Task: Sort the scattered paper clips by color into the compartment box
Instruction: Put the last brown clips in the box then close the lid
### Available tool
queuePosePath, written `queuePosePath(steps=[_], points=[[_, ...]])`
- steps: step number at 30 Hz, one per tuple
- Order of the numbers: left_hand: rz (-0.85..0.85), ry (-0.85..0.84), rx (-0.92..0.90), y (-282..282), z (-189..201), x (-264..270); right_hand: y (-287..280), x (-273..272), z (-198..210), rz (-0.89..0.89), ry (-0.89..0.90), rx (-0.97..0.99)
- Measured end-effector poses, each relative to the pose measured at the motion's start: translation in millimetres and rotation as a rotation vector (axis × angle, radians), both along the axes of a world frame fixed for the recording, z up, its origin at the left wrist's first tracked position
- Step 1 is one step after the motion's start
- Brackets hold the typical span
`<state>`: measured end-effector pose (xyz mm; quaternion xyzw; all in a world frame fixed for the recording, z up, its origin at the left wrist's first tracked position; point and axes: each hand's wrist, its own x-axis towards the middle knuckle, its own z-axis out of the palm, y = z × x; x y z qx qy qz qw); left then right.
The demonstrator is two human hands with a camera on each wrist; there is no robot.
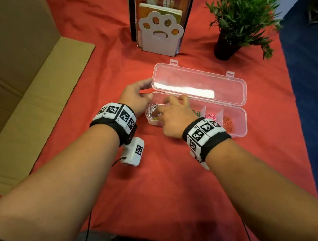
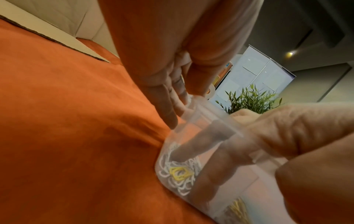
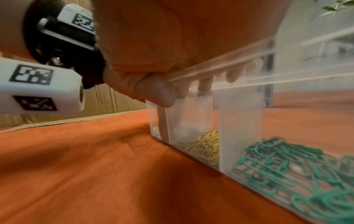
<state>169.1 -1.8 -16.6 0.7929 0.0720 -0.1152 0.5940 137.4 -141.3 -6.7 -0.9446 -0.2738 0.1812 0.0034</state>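
R hand (image 1: 173, 116) grip reaches into box (image 1: 235, 131) end compartment w/ white clips (image 2: 172, 174), fingers spread; L hand (image 1: 135, 97) grip steadies box end.

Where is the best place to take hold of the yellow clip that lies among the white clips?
Probably from above, through the open top of the compartment box. The yellow clip lies flat on the white clips near the end wall. Pinch its upper loop with two fingertips; the walls block a side approach.
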Motion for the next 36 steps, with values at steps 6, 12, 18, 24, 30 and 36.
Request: queuePosePath(steps=[6,12,18,24,30,36], points=[[0.027,0.012,-0.056,-1,-4,0,-5,-1,5,0.019,0.002,0.011],[0.038,0.005,-0.061,-3,-6,1,-14,-3,13,-0.033,0.057,0.074],[0.055,-0.007,-0.067,-3,-5,0,-26,-5,13,-0.492,0.128,0.674],[0.084,0.0,-0.074,-4,-4,-1,-45,-12,20,-0.873,0.225,0.98],[0.104,0.017,-0.078,-4,-8,0,-52,-19,14,-0.827,0.133,0.852],[0.103,0.022,-0.089,-4,-9,0,-71,-14,21,-0.824,-0.149,0.683]])
